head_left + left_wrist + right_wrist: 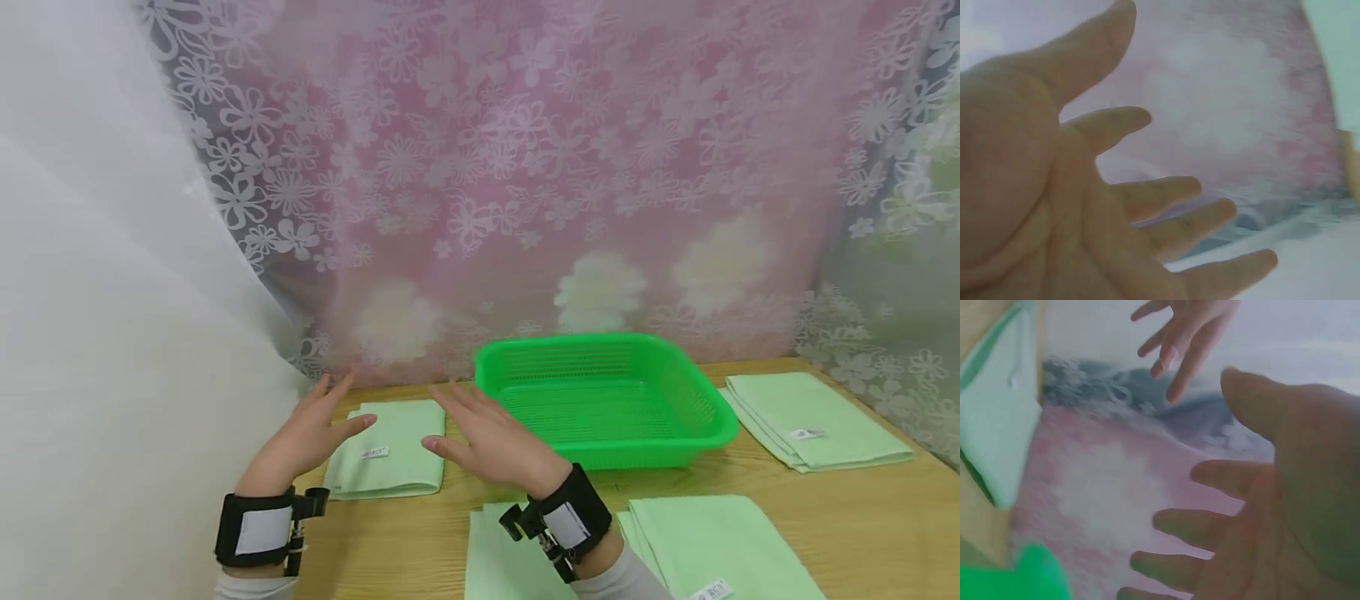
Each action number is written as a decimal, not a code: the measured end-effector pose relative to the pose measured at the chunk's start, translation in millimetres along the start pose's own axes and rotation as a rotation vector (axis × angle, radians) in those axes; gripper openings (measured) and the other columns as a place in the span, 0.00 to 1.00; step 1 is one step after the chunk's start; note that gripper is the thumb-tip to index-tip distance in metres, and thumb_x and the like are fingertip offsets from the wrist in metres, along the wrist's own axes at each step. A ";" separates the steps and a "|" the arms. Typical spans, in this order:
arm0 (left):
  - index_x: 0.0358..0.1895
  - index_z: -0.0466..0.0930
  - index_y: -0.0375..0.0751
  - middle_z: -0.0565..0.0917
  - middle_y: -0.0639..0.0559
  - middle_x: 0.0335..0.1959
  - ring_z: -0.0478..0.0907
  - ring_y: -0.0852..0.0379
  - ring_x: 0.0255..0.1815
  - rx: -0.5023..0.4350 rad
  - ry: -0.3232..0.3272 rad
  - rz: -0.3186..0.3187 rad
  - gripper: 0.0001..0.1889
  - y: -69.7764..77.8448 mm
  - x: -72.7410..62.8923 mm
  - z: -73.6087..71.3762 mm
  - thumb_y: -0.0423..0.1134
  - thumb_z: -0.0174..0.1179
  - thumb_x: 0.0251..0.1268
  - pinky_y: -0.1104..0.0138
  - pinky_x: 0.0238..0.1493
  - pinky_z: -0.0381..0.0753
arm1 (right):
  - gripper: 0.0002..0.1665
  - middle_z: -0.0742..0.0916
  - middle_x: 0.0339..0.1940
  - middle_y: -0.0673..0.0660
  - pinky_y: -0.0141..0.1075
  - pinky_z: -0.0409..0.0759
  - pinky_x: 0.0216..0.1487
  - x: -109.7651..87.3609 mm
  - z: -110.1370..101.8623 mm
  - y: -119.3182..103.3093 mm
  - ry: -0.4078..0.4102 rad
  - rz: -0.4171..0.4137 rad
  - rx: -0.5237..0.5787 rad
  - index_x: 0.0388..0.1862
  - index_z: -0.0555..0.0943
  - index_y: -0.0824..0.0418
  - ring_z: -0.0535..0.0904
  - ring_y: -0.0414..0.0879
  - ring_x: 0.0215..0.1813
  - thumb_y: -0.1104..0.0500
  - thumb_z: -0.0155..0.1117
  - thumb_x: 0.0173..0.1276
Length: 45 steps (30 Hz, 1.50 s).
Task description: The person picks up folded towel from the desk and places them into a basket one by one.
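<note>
Head view: all folded, all outside the green basket (585,455)

The left hand (300,440) and the right hand (491,437) are loose, with fingers out straight and nothing in them. Between them, a bit farther off, the nearest cloth (405,446) lies flat on the bench (390,550). Its fat fold faces the person. It looks almost square, so I can't pick a long way. Just past the right hand, the basket runs long from left to right. Below the right hand, a second cloth (491,558) and a third cloth (720,537) are partly cut off. Far to its right lies a fourth cloth (817,417). Folding looks done; no cloth is inside the basket.
</note>
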<state>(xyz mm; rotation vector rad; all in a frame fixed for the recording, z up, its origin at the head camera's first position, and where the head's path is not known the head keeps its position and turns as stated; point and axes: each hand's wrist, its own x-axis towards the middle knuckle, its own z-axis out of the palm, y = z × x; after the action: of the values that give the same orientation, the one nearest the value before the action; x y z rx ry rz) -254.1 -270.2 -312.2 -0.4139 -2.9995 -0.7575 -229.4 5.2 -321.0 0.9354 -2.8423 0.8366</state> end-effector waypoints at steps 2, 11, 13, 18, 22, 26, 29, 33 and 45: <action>0.81 0.45 0.40 0.43 0.22 0.77 0.42 0.20 0.75 -0.022 -0.006 0.004 0.44 -12.9 10.8 10.8 0.55 0.56 0.74 0.26 0.64 0.53 | 0.42 0.57 0.82 0.60 0.58 0.55 0.77 8.7 9.6 5.7 0.014 0.001 0.004 0.82 0.55 0.50 0.49 0.61 0.81 0.36 0.52 0.76; 0.77 0.57 0.31 0.64 0.28 0.73 0.59 0.28 0.73 -0.052 -0.003 -0.044 0.33 -61.5 36.9 66.3 0.38 0.57 0.75 0.38 0.68 0.63 | 0.36 0.62 0.78 0.71 0.58 0.64 0.72 56.6 76.0 27.1 -0.022 0.066 -0.018 0.78 0.64 0.58 0.59 0.67 0.77 0.46 0.57 0.77; 0.76 0.59 0.32 0.66 0.27 0.71 0.61 0.27 0.72 -0.016 -0.017 -0.091 0.32 -66.5 38.9 76.0 0.38 0.57 0.74 0.37 0.67 0.64 | 0.35 0.61 0.77 0.73 0.57 0.64 0.72 64.6 86.7 26.9 -0.049 0.091 -0.020 0.77 0.65 0.59 0.59 0.69 0.76 0.49 0.58 0.77; 0.73 0.68 0.37 0.71 0.27 0.67 0.62 0.21 0.68 0.042 -0.048 -0.166 0.28 -70.8 42.7 91.8 0.41 0.58 0.74 0.34 0.65 0.63 | 0.33 0.59 0.77 0.76 0.59 0.63 0.72 75.4 107.7 39.3 -0.094 0.173 -0.016 0.76 0.67 0.61 0.60 0.71 0.75 0.53 0.59 0.76; 0.69 0.74 0.41 0.73 0.28 0.66 0.64 0.20 0.65 0.078 -0.033 -0.185 0.24 -74.9 43.1 96.8 0.40 0.60 0.72 0.33 0.61 0.66 | 0.32 0.59 0.77 0.76 0.60 0.70 0.67 79.4 123.8 52.9 -0.073 0.230 -0.052 0.75 0.68 0.57 0.62 0.73 0.73 0.51 0.60 0.76; 0.67 0.78 0.44 0.74 0.26 0.64 0.67 0.21 0.61 0.100 0.001 -0.207 0.23 -78.8 42.3 96.6 0.41 0.64 0.69 0.33 0.53 0.71 | 0.31 0.70 0.73 0.72 0.61 0.71 0.64 85.0 133.1 58.3 -0.010 0.236 -0.109 0.73 0.72 0.54 0.66 0.70 0.71 0.49 0.63 0.74; 0.64 0.80 0.44 0.73 0.25 0.63 0.68 0.21 0.59 0.080 0.033 -0.211 0.24 -81.0 43.6 97.0 0.41 0.67 0.65 0.34 0.52 0.72 | 0.31 0.76 0.67 0.68 0.59 0.71 0.63 89.3 136.7 59.5 0.033 0.245 -0.155 0.70 0.75 0.54 0.69 0.66 0.68 0.47 0.67 0.70; 0.62 0.81 0.40 0.72 0.23 0.63 0.67 0.21 0.62 0.023 0.065 -0.209 0.24 -82.3 44.0 97.0 0.39 0.70 0.62 0.35 0.57 0.70 | 0.31 0.78 0.62 0.67 0.57 0.74 0.59 93.2 138.4 59.4 0.066 0.263 -0.185 0.67 0.78 0.53 0.70 0.65 0.65 0.47 0.71 0.66; 0.65 0.75 0.31 0.71 0.28 0.67 0.65 0.28 0.69 -0.197 0.007 -0.222 0.29 -84.7 39.9 93.9 0.35 0.71 0.60 0.40 0.64 0.70 | 0.30 0.76 0.64 0.70 0.48 0.80 0.54 96.0 136.9 55.4 0.048 0.214 0.065 0.64 0.78 0.65 0.75 0.62 0.64 0.65 0.73 0.63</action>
<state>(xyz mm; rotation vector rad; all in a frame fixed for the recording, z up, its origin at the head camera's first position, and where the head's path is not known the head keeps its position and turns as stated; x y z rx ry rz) -310.4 -287.9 -430.9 -0.0802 -3.0077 -1.0740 -321.1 -78.2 -446.0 0.6144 -2.9257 0.9614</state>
